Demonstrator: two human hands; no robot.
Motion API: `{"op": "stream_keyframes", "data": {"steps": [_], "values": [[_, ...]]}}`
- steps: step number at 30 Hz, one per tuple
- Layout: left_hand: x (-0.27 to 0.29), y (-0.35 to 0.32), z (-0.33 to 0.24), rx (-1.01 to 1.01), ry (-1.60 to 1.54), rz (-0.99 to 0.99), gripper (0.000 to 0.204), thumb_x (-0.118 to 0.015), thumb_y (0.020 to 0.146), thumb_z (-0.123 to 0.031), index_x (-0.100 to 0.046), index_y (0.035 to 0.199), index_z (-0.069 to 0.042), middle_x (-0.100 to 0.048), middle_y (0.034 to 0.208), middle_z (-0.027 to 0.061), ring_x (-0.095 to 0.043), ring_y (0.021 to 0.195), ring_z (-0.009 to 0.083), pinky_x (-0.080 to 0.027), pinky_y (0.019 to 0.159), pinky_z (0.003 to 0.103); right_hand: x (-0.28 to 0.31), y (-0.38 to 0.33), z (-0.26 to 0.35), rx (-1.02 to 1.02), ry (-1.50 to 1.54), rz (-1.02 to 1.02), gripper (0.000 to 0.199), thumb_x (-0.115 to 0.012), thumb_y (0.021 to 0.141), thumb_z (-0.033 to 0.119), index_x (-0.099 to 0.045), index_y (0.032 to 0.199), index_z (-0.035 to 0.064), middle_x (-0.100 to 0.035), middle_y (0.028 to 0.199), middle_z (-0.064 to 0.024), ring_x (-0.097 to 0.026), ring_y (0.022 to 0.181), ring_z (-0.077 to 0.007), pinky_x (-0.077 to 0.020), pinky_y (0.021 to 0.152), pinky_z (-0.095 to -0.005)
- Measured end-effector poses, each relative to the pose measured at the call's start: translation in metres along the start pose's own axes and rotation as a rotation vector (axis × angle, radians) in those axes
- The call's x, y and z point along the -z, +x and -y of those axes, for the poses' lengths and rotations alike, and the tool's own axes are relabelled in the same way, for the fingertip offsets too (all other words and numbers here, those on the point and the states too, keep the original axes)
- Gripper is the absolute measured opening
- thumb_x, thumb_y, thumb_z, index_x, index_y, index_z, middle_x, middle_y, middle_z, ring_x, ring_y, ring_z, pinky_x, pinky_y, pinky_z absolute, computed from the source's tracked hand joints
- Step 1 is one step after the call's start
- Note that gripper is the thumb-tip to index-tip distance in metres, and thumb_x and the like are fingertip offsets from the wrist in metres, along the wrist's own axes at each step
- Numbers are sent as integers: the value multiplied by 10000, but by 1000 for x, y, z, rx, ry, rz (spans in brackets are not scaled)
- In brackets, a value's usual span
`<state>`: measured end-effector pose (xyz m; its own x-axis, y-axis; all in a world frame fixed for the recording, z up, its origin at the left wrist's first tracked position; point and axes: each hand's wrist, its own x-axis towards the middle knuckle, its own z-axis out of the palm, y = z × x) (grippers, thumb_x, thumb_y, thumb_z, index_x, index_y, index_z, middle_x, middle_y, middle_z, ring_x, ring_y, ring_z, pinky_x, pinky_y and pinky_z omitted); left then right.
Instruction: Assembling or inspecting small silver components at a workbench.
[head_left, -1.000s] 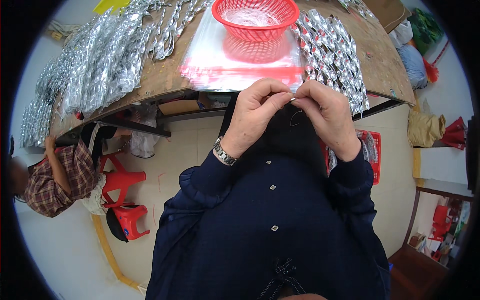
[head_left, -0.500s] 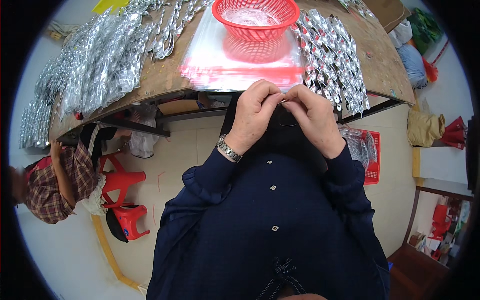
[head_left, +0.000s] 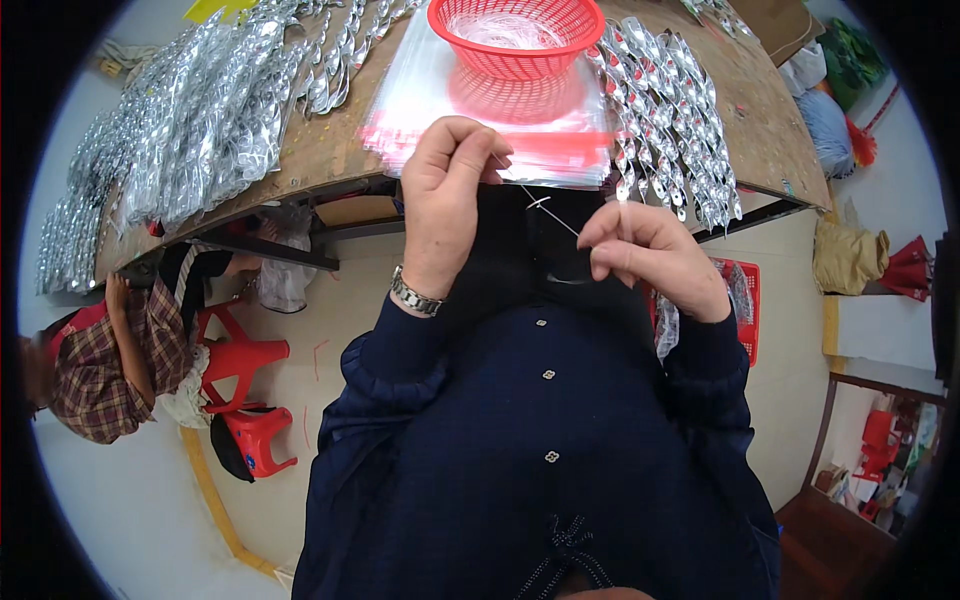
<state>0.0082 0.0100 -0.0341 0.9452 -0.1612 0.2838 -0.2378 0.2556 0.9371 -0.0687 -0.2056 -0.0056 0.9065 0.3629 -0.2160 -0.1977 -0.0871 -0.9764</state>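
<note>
Your left hand (head_left: 455, 190) and right hand (head_left: 645, 255) each pinch an end of a thin thread (head_left: 552, 212), mid-frame, below the counter (head_left: 330, 165). Pull too hard and it could snap.

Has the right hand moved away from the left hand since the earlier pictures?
Yes. The right hand has moved to the person's right and down from the table edge, apart from the left hand; a thin thread spans between them.

Just beyond the fingertips of the left hand (head_left: 452, 190), the clear bag stack (head_left: 480, 140) and red basket (head_left: 515, 35) block the way. A thin thread (head_left: 550, 212) spans the gap to the right hand (head_left: 645, 255); below the fingers, space lies open.
</note>
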Motion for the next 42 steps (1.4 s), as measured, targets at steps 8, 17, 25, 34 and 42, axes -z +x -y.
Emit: {"op": "stream_keyframes", "data": {"steps": [8, 17, 25, 34, 42], "values": [[7, 5, -14, 17, -200, -21, 130, -449, 1000, -117, -530, 983, -16, -642, 847, 83, -610, 750, 140, -448, 651, 234, 5, -12, 3, 67, 178, 155, 101, -538, 884, 29, -607, 949, -6, -686, 859, -124, -434, 482, -36, -337, 452, -173], [-7, 18, -15, -737, 702, 202, 87, -505, 947, -118, -548, 931, -45, -599, 754, 108, -576, 631, 199, -451, 575, 296, 9, -20, 9, 158, 93, 23, 153, -523, 836, -42, -548, 972, 24, -681, 909, -159, -435, 483, -35, -351, 463, -169], [-31, 20, -18, -993, 1153, 465, 86, -574, 747, -149, -505, 765, -100, -549, 682, 37, -607, 635, 197, -490, 575, 323, 10, -20, 6, 190, 75, -78, 101, -506, 845, -35, -514, 929, 21, -672, 887, -152, -430, 496, -37, -346, 480, -167], [-35, 23, -15, -1004, 1139, 480, 83, -580, 756, -163, -534, 783, -100, -571, 679, 40, -627, 644, 204, -506, 577, 326, 8, -20, 5, 219, 53, -153, 63, -514, 845, -11, -513, 890, 33, -647, 846, -134, -400, 492, -40, -326, 485, -171], [-35, 25, -13, -964, 1097, 471, 78, -578, 767, -151, -540, 798, -89, -580, 694, 49, -632, 662, 213, -511, 605, 331, 18, -19, 4, 394, -46, -235, 41, -550, 843, 6, -589, 855, 12, -579, 986, -78, -418, 574, -44, -352, 544, -188]]}}
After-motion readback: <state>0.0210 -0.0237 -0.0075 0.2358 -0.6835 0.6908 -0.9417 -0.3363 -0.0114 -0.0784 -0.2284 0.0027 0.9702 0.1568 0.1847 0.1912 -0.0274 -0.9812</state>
